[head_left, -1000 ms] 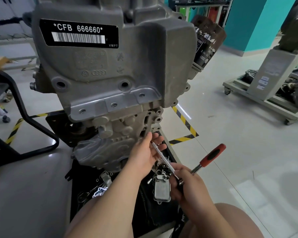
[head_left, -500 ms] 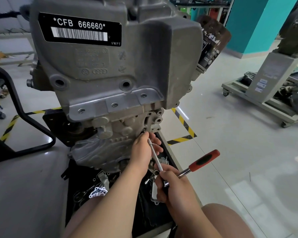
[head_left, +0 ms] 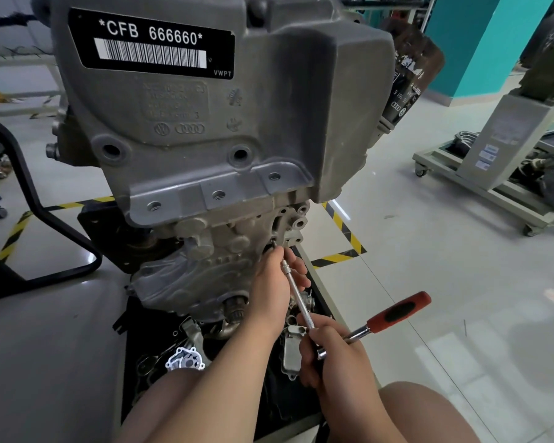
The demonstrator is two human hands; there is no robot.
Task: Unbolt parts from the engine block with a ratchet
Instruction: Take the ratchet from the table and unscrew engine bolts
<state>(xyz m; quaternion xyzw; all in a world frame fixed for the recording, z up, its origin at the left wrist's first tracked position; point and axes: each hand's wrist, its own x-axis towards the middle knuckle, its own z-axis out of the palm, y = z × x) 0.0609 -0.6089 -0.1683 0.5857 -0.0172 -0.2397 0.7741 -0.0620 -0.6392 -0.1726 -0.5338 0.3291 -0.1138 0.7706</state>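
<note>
Steel extension bar (head_left: 296, 294) of the ratchet (head_left: 397, 311) ran up-left from my right hand (head_left: 330, 353), fingers curled round the ratchet head, to a recess low on the engine block (head_left: 205, 123). My left hand (head_left: 274, 282), nearer the recess, pinched the bar's tip.
</note>
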